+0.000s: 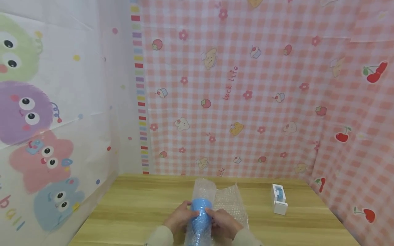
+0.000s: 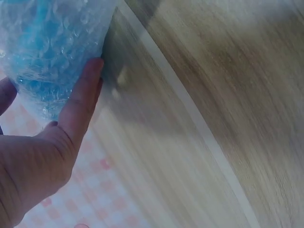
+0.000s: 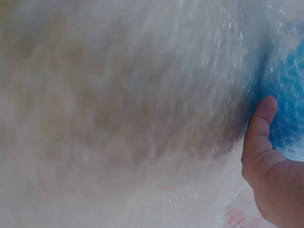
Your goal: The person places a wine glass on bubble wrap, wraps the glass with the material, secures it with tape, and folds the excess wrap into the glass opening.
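A blue cylindrical object (image 1: 201, 215) lies wrapped in clear bubble wrap (image 1: 204, 187), and a loose sheet of the wrap (image 1: 232, 201) spreads to its right. My left hand (image 1: 181, 217) grips the roll from the left, thumb on top. From the other side my right hand (image 1: 224, 221) holds it, its thumb on the blue part. In the left wrist view the left hand (image 2: 47, 156) has fingers round the wrapped blue object (image 2: 47, 57). The right wrist view shows the thumb of the right hand (image 3: 275, 171) against the wrapped blue surface (image 3: 289, 109).
On the wooden table (image 1: 132, 205), to the right, stands a small white box (image 1: 280, 207) with something light blue in it. A pink checked cloth (image 1: 191, 112) hangs behind the table, and a white cloth with cartoon figures (image 1: 89, 143) hangs at the left.
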### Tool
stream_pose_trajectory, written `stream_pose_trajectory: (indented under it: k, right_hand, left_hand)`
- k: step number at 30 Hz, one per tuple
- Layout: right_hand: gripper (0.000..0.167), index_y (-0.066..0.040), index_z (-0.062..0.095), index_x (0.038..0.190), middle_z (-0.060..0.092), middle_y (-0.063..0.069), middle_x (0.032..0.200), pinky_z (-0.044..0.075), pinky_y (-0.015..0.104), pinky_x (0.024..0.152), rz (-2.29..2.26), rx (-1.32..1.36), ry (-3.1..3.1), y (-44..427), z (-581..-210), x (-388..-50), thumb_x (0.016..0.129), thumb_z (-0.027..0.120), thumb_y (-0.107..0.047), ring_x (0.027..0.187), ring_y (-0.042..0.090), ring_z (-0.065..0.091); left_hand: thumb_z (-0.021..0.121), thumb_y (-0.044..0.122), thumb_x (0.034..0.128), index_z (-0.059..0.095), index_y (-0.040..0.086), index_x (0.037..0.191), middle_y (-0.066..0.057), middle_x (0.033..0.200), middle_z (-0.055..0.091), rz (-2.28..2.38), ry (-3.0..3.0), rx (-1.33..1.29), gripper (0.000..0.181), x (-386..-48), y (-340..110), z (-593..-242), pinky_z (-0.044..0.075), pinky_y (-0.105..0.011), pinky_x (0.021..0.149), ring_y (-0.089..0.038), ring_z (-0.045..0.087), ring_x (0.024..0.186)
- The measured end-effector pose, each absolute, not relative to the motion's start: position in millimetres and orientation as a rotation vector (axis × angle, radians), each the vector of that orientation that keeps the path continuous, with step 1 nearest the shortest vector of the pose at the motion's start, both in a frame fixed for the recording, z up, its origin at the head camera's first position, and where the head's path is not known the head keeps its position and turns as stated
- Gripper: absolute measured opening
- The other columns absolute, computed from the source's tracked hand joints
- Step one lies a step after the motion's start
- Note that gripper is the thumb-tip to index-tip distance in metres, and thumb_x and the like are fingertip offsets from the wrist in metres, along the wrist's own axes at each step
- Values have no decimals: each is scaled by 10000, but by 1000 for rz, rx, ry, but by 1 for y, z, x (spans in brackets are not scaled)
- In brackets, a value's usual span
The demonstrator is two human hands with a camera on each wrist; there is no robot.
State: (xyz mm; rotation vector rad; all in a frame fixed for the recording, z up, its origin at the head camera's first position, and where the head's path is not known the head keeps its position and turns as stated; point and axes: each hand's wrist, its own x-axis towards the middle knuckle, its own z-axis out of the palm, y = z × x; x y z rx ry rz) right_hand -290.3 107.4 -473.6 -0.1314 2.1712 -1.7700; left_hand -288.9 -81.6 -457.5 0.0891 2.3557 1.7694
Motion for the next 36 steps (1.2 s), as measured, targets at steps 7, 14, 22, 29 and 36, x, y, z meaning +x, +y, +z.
stream_pose_trajectory:
  k: [7, 14, 22, 29, 36]
  right_hand:
    - [441, 130, 585, 983, 621, 116, 804, 576, 371, 681, -1590, 22, 2476, 103, -457, -289, 965, 636, -307, 720, 233, 639]
    - [530, 135, 619, 927, 632, 101, 781, 581, 384, 631, -1519, -33, 2621, 97, -457, -286, 942, 654, -394, 678, 212, 645]
    - [568, 242, 543, 1042, 672, 187, 892, 593, 433, 754, -1671, 24, 2416, 109, -461, -294, 963, 652, -310, 830, 309, 704]
    - [639, 269, 507, 1113, 690, 219, 954, 570, 471, 827, -1669, 44, 2333, 116, -462, -293, 985, 619, -347, 936, 368, 694]
    - [580, 238, 523, 1069, 669, 204, 918, 580, 450, 794, -1705, 74, 2398, 118, -464, -291, 974, 640, -322, 866, 348, 693]
  left_hand:
    - [644, 68, 909, 402, -103, 1326, -405, 1256, 448, 1721, 2400, 16, 511, -288, -76, -456, 458, -760, 744, -631, 484, 1110]
    - [661, 79, 899, 420, -125, 1296, -378, 1185, 515, 1618, 2500, 78, 507, -284, -72, -453, 491, -706, 766, -596, 511, 1097]
    - [639, 168, 961, 407, -62, 1391, -325, 1160, 528, 1674, 2391, 205, 540, -291, -79, -460, 540, -629, 718, -529, 570, 1033]
    - [665, 129, 944, 348, -51, 1437, -249, 1154, 515, 1814, 2212, 173, 613, -298, -83, -470, 538, -586, 819, -439, 578, 1051]
    - [704, 99, 902, 417, -97, 1319, -195, 1016, 580, 1770, 2441, 184, 543, -292, -72, -468, 555, -514, 771, -343, 619, 919]
